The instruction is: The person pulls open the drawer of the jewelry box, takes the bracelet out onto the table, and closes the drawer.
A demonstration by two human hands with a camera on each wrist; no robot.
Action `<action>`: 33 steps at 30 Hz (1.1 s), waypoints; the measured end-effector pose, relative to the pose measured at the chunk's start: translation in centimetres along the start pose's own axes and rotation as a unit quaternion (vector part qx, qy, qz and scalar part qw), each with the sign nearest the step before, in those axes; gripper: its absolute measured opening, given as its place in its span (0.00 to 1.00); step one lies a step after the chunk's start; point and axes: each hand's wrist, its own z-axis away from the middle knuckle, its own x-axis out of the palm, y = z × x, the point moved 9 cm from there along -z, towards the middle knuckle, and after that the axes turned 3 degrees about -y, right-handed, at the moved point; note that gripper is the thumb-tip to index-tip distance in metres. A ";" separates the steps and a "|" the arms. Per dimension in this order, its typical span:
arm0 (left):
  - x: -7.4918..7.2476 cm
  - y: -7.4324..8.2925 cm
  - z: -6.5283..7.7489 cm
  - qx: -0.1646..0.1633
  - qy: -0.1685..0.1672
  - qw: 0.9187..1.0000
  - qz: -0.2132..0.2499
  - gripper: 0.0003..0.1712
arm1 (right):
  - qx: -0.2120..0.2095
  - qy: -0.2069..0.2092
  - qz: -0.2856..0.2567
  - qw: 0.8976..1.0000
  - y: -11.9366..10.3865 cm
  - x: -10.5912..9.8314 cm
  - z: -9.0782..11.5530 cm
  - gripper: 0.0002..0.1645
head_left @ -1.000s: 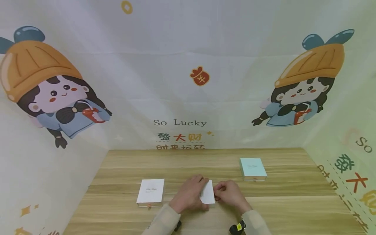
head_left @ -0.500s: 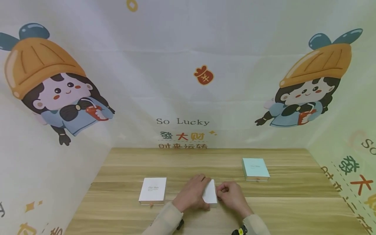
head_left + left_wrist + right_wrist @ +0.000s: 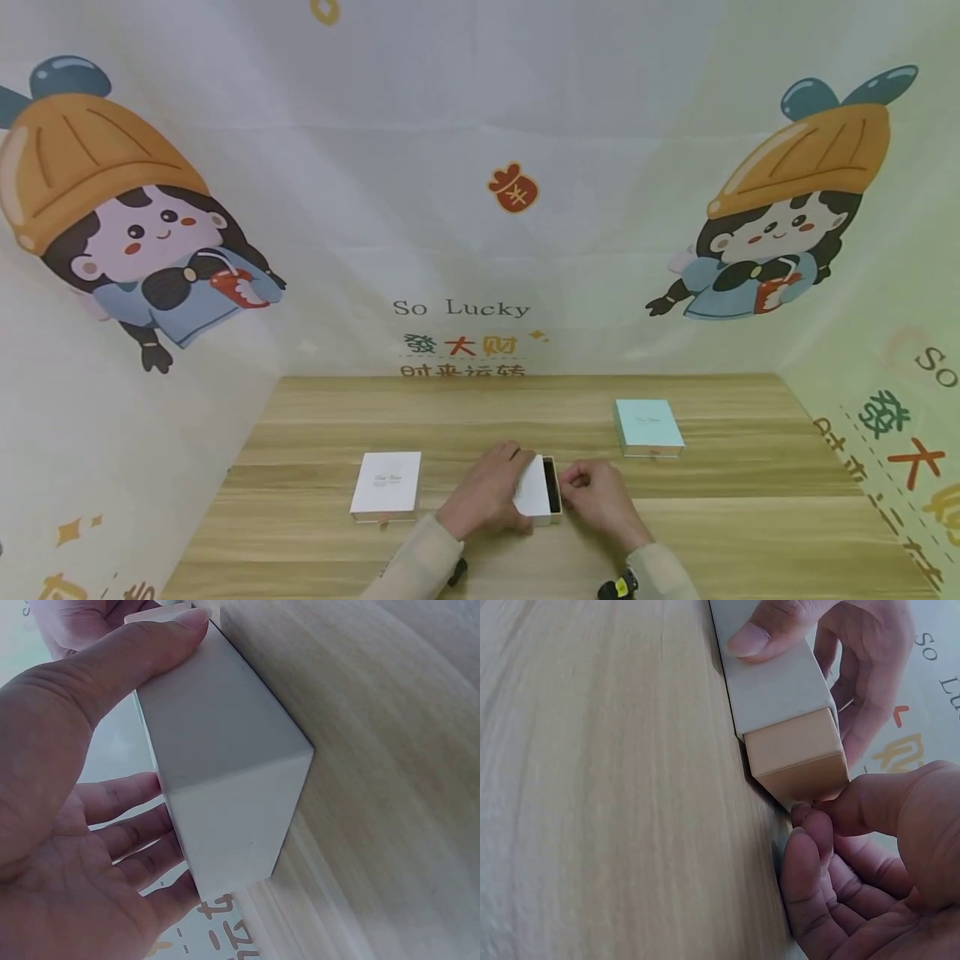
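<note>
Left hand point(image 3: 487, 492), in the head view, spanned the middle white box point(image 3: 532, 490) and gripped it between thumb and fingers. This box lay flat on the wooden table point(image 3: 315, 417); its drawer point(image 3: 554, 483) stood partly out on the right, exposing a dark interior. Right hand point(image 3: 598, 498) was positioned just beside the drawer, fingers bent. A second white box point(image 3: 386, 483) lay to the left, and a pale blue box point(image 3: 648, 427) lay farther back on the right.

In the left wrist view, the left thumb lay along one side face of the middle white box; contact of the other fingertips was partly hidden.

In the right wrist view, the right thumb and index finger were pinched together at the drawer's tan front face. The pinched part was too small to identify.
</note>
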 end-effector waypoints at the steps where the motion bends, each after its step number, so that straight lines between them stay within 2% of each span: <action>1: 0.0 0.0 0.0 -0.001 0.000 1.000 0.000 0.56 | 0.000 0.000 0.000 1.000 0.0 0.0 0.0 0.03; 28: 0.0 -0.3 0.2 -0.009 -0.007 1.000 0.005 0.57 | 0.022 0.014 0.004 1.000 1.2 -1.8 0.4 0.02; 33: 0.0 -0.3 0.2 -0.010 -0.014 1.000 0.002 0.58 | 0.020 0.016 0.018 1.000 1.3 -2.3 0.6 0.02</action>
